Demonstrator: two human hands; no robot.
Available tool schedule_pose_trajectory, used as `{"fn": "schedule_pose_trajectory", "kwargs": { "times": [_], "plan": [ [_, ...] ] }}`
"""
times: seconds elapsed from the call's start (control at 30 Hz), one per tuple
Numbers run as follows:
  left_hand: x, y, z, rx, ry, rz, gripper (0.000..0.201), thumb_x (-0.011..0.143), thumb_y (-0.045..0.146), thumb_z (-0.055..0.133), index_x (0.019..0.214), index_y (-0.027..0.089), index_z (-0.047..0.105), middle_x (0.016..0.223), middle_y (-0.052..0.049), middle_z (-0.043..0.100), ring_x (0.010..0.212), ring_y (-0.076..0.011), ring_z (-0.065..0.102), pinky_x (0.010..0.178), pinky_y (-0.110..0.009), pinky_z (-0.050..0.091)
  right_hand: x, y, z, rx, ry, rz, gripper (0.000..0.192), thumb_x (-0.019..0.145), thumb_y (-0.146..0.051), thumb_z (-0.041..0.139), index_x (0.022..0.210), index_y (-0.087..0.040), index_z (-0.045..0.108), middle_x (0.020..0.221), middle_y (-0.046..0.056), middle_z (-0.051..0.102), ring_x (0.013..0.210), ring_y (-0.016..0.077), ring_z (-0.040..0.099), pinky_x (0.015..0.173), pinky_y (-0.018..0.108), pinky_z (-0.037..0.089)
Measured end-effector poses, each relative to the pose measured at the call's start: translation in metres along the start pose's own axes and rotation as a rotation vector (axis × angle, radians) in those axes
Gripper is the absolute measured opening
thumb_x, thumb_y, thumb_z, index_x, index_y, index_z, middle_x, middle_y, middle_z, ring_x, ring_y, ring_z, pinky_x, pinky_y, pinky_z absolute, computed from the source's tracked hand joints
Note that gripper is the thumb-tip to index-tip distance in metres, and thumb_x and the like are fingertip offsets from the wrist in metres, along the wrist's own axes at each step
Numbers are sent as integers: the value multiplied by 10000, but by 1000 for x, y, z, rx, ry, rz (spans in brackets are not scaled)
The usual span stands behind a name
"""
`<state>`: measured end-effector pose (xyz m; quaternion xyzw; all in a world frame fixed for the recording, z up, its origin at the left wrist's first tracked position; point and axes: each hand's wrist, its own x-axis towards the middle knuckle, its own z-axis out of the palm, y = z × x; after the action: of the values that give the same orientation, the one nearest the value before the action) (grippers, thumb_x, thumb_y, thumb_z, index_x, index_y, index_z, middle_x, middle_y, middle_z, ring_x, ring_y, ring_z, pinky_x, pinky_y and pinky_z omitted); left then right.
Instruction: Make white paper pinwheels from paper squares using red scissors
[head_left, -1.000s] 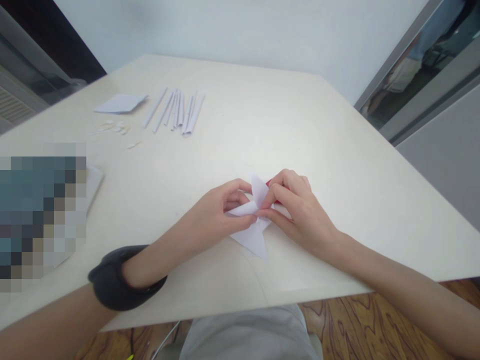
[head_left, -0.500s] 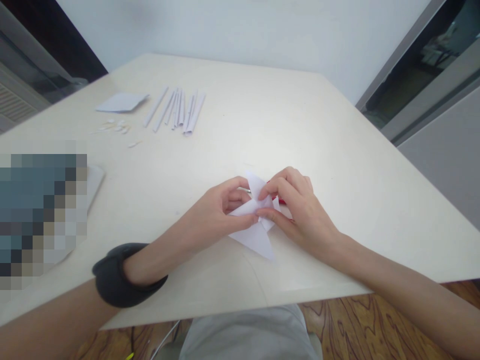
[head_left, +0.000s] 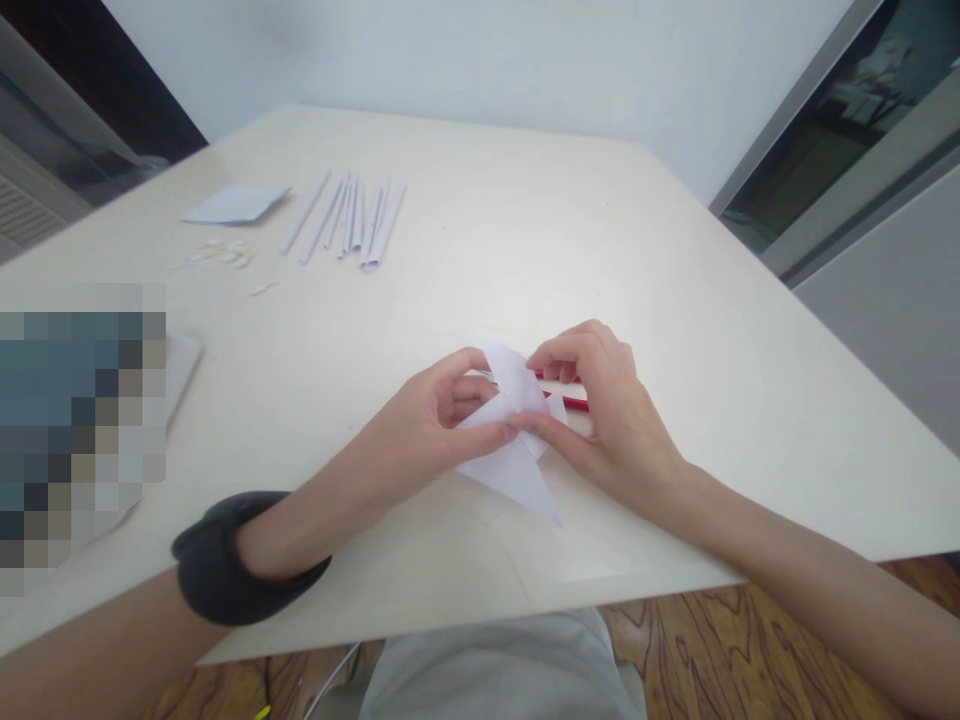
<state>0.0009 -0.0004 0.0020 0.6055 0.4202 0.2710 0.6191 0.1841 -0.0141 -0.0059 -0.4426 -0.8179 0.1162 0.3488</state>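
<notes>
A white paper pinwheel [head_left: 514, 470], with pointed blades, is held between my two hands just above the near part of the table. My left hand [head_left: 442, 410] pinches its left side, thumb in front and fingers curled behind. From the right, my right hand [head_left: 600, 400] presses its thumb near the centre, while its index fingertip touches the edge of the upper blade. Behind the pinwheel lies what looks like a pair of scissors with red handles [head_left: 576, 404], partly covered by the paper and my right hand.
Several rolled paper tubes [head_left: 345, 215] lie on the table [head_left: 525, 230] at the far left. Beside them are folded paper sheets [head_left: 236, 203] and several cotton swabs [head_left: 225, 253]. A pixelated object [head_left: 75, 430] covers the left edge. Below the near edge is wooden floor [head_left: 690, 650].
My right fingers have lifted and moved right, away from the pinwheel's centre. The upper blade has opened out and more of the red handles shows. My left hand keeps its pinch.
</notes>
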Motion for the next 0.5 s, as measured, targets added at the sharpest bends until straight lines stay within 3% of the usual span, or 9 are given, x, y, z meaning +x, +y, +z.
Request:
{"fn": "schedule_pose_trajectory", "kwargs": {
  "times": [0.17, 0.3, 0.5],
  "plan": [
    [-1, 4, 0, -22, 64, -3, 237, 751, 198, 622, 951, 213, 497, 898, -18, 649, 836, -192, 640, 661, -256, 501, 0, 2, -2, 146, 59, 115, 161, 825, -274, 592, 933, -216, 487, 937, 37, 525, 848, 172, 503, 732, 324, 466],
    [-1, 4, 1, -25, 78, 1, 273, 764, 216, 610, 1016, 222, 509, 954, -29, 663, 842, -193, 649, 660, -257, 510, 0, 3, -2, 243, -10, 174, 128, 827, -311, 594, 859, -216, 513, 969, 41, 522, 907, 175, 509, 684, 285, 498],
    [0, 3, 0, -1, 61, 8, 249, 765, 220, 600, 988, 209, 490, 924, -30, 644, 853, -205, 641, 701, -302, 524, 1, 2, -2, 236, -57, 195, 134, 820, -313, 607, 850, -216, 520, 951, 31, 530, 906, 175, 520, 747, 320, 487]
  ]
}}
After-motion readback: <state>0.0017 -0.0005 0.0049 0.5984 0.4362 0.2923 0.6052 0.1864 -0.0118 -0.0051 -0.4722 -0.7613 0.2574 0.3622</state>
